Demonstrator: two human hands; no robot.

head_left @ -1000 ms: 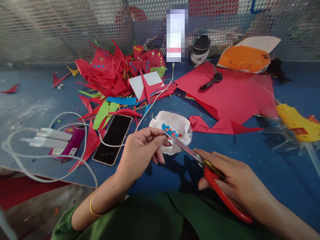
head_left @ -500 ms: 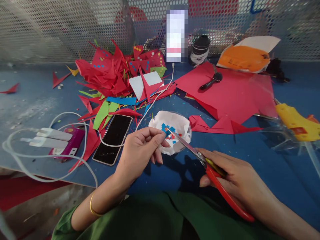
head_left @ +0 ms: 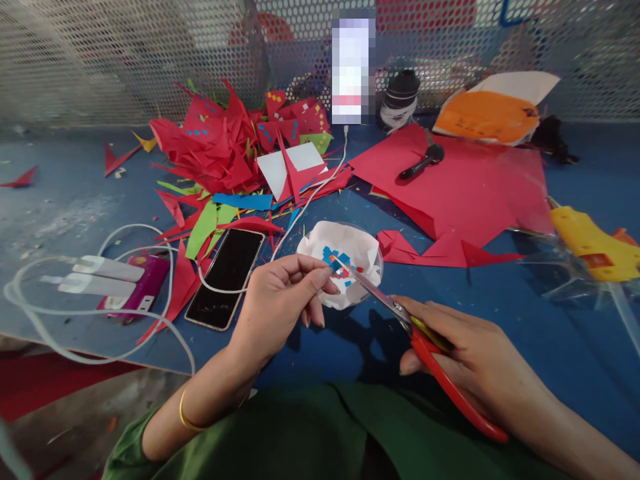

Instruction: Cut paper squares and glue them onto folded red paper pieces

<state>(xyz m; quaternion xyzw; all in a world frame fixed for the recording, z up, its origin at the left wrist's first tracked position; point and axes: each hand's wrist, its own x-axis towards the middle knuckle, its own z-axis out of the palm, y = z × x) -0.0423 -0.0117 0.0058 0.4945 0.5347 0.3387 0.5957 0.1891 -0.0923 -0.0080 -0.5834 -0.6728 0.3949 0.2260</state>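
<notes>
My right hand [head_left: 460,347] grips scissors [head_left: 440,373] with red handles, their narrow blades pointing up and left. The blade tips are over a shallow dish lined with white paper [head_left: 363,250]. Small cut bits of blue, red and white paper [head_left: 345,273] lie in it. At the dish's left rim, the thumb and index finger of my left hand [head_left: 285,300] are pinched together. A small blue paper piece [head_left: 332,265] shows at those fingertips, close to the blade tips; its far end blends with the bits behind.
A phone [head_left: 225,280] and white charging cable lie to the left, near chargers [head_left: 103,277]. Red paper scraps [head_left: 220,153] are heaped behind. Red sheets [head_left: 465,187] carry a black-handled tool [head_left: 423,163]. A yellow glue gun [head_left: 590,243] sits at the right.
</notes>
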